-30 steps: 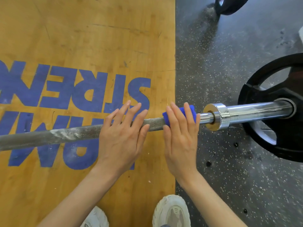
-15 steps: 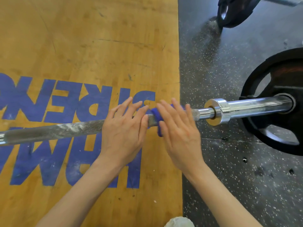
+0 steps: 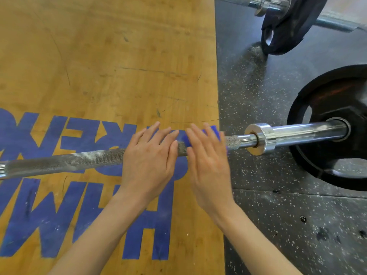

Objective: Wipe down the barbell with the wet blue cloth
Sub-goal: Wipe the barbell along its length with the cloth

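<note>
The barbell (image 3: 69,162) lies across the floor from left to right, and its knurled shaft carries white chalk smears. My left hand (image 3: 149,161) rests flat on the shaft with its fingers straight. Just to its right, my right hand (image 3: 206,165) presses the blue cloth (image 3: 215,132) onto the shaft with straight fingers. The cloth wraps over the bar and shows past my fingertips and below my palm. A short stretch of bare knurling separates it from the chrome collar (image 3: 260,138).
A black weight plate (image 3: 327,175) sits on the bar's right sleeve. The wooden platform (image 3: 119,56) with blue lettering lies under the shaft, and speckled black rubber floor (image 3: 258,215) is to the right. A second loaded barbell (image 3: 284,26) lies at the top right.
My right hand slid the cloth left along the shaft, away from the collar and up close to my left hand. The view tilted upward, so my shoes left the frame.
</note>
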{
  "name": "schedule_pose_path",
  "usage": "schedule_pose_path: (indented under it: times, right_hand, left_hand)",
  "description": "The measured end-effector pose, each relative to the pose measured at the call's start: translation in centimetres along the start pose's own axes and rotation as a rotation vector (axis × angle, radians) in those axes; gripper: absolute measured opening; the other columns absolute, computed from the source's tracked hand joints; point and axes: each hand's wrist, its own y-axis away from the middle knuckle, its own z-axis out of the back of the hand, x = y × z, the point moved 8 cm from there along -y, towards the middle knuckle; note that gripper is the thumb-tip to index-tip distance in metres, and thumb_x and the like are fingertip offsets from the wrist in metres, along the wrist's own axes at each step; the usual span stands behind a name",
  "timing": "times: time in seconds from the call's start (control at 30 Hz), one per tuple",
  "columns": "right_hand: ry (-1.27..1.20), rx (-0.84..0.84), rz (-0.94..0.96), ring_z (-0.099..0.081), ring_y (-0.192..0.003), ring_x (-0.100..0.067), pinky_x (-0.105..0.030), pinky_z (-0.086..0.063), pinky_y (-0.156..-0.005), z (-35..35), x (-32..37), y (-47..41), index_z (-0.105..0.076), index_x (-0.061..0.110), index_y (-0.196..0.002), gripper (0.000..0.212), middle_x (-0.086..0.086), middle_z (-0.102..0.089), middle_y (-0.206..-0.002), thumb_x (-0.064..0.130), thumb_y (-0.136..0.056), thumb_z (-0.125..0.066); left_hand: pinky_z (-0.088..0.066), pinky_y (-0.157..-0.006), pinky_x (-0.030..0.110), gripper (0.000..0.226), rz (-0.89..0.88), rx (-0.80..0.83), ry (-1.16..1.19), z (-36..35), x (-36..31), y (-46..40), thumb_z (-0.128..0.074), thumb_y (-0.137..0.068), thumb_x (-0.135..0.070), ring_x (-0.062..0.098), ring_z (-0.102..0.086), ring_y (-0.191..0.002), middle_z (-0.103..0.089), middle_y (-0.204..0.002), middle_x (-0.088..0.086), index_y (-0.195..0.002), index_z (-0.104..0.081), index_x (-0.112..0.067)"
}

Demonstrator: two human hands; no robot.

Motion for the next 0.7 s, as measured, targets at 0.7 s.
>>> schedule_pose_path:
  times: [0.7]
  right_hand:
    - [0.109,-0.130,0.003,-0.042,-0.144,-0.027,-0.052,-0.024,-0.121,-1.6,0.4,-4.5,-0.061,0.011,-0.137,0.049,-0.002,-0.058,-0.144,0.033,-0.111,-0.026]
  left_hand:
    - [-0.031,-0.112,0.041,0.043,0.049,-0.020,-0.008,0.1,2.3,-0.1,-0.033,-0.107,-0.031,0.024,-0.047,-0.142,-0.061,-0.141,-0.003,-0.134,-0.064,-0.018]
